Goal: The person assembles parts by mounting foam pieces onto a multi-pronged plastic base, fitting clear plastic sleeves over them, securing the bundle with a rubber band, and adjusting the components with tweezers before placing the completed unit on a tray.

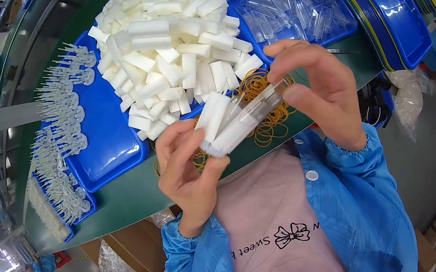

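My left hand (186,170) is closed around the lower end of a clear plastic tube (257,111), with a white piece visible inside it. A white foam block (213,115) lies beside the tube in the same grip. My right hand (326,92) has its thumb and index finger bent around the tube's upper end. Whether a rubber band is between those fingers cannot be made out. Behind and below the tube, a heap of yellow-brown rubber bands (269,130) lies on the green table, partly hidden by my hands.
A large pile of white foam blocks (160,68) rises beyond my hands. Clear plastic tubes (288,6) fill a blue tray at the far right. White thin-stemmed plastic parts (63,124) line a blue tray (105,134) on the left. More blue trays (389,3) stand at right.
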The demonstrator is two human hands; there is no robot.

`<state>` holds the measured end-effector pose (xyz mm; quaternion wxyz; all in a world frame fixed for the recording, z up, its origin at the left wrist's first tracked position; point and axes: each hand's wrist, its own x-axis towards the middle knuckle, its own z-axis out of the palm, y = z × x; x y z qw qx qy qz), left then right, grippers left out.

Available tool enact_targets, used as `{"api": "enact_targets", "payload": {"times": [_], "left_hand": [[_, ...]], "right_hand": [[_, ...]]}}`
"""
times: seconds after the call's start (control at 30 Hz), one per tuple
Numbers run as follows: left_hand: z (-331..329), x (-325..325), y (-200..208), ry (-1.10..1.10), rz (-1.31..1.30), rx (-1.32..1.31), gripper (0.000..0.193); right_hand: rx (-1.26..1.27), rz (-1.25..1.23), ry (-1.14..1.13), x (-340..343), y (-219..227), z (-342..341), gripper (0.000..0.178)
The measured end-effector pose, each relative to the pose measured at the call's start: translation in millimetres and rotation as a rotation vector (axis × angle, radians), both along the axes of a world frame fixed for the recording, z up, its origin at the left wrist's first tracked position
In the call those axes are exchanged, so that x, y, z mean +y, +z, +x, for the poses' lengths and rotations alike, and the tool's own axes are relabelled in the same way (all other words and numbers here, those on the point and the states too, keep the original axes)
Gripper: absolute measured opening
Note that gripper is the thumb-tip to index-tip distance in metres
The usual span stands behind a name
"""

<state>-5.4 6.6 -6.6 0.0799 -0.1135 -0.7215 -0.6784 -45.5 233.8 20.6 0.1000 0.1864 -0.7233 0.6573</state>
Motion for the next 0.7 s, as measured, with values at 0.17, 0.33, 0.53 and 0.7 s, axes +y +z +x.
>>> {"api": "enact_targets", "payload": {"times": [0.17, 0.33, 0.53, 0.7], "left_hand": [[0.8, 2.2, -2.5, -0.029, 0.223, -0.158, 0.043], [1.0, 3.4, -1.0, -0.051, 0.366, -0.197, 0.052], [1.8, 1.3, -1.5, -0.084, 0.382, -0.131, 0.045], [4.4, 0.7, 0.1, -0.099, 0.359, -0.105, 0.046]], "right_hand": [[-0.053, -0.012, -0.005, -1.0, -13.0, -2.3, 0.013], [-0.002, -0.080, -0.045, -7.7, -11.0, 0.7, 0.011], [0.030, -0.103, -0.005, -21.2, -9.6, 8.9, 0.010], [0.065, -0.091, 0.029, -25.2, -8.9, 12.6, 0.011]]}}
